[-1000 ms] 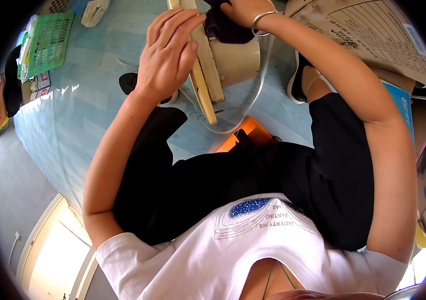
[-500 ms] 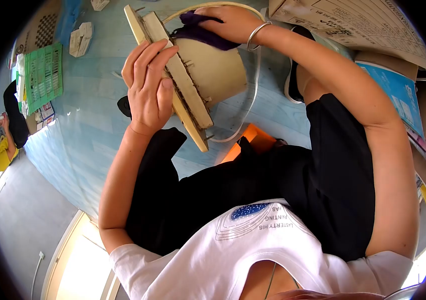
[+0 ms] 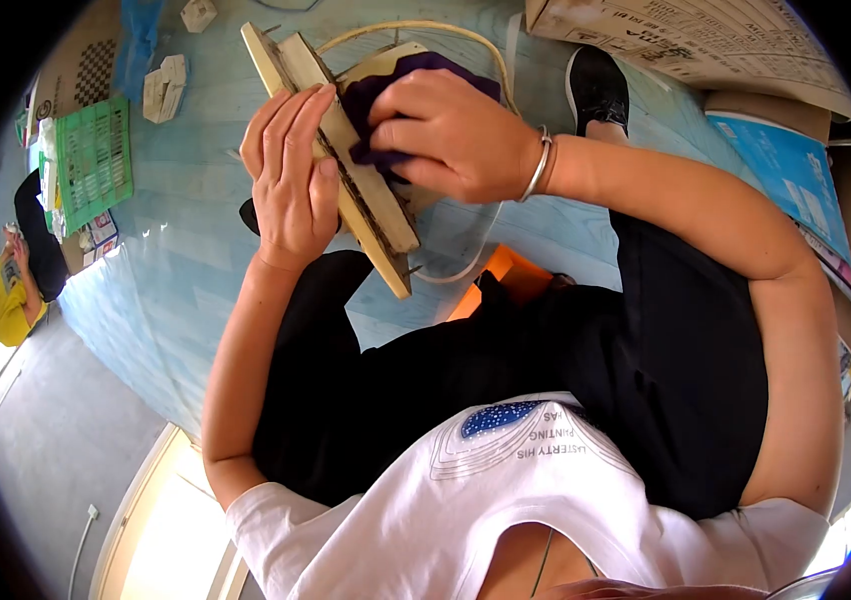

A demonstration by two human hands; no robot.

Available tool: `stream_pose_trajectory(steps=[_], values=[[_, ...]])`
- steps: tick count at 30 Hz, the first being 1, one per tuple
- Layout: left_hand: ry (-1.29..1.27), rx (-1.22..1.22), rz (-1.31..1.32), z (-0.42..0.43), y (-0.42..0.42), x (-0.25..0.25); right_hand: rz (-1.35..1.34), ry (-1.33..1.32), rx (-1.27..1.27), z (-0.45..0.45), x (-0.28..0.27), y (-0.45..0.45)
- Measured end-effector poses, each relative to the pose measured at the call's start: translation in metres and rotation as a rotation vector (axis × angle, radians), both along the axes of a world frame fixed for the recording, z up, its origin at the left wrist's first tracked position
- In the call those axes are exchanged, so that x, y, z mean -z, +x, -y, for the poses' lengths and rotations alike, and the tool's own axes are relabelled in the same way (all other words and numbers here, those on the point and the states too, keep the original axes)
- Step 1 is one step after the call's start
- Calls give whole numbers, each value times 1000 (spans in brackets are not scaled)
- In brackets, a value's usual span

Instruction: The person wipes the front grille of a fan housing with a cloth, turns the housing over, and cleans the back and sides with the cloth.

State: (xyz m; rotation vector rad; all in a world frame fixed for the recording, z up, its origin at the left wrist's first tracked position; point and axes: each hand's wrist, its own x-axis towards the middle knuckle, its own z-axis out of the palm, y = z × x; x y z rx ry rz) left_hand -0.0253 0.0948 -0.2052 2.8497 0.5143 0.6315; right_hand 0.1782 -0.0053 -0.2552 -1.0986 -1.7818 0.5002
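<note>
A cream exhaust fan [image 3: 376,190], dusty along its seams, stands tilted with its square front frame edge-on and its round housing to the right. My left hand [image 3: 291,175] steadies it, with the fingers over the frame and the thumb alongside. A dark purple cloth [image 3: 426,75] is bunched in my right hand [image 3: 461,140], whose fingers are curled and press it against the back of the frame and the housing. The hand and cloth hide much of the round housing. A pale cord [image 3: 446,28] loops from the fan behind my right hand.
An orange object [image 3: 511,280] lies on the blue floor [image 3: 196,200] near my legs. Cardboard boxes [image 3: 706,40] and a blue packet [image 3: 786,180] stand at right. At left are a green basket [image 3: 94,160], small white blocks [image 3: 165,90] and a person in yellow [image 3: 11,290].
My right hand has come down and nearer with the purple cloth, from the far side of the housing to the back of the frame. My left hand keeps its place on the frame.
</note>
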Motion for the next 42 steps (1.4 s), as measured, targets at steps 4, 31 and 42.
stream_pose_trajectory(steps=[4, 31, 42], values=[[-7, -14, -9, -1, -1, -2, 219, 166, -234, 18, 7, -3], [-6, -21, -35, 0, -1, -5, 268, 109, 281, -24, 35, 17], [17, -11, -43, 0, -1, -6, 600, 724, -231, 17, 58, 14]])
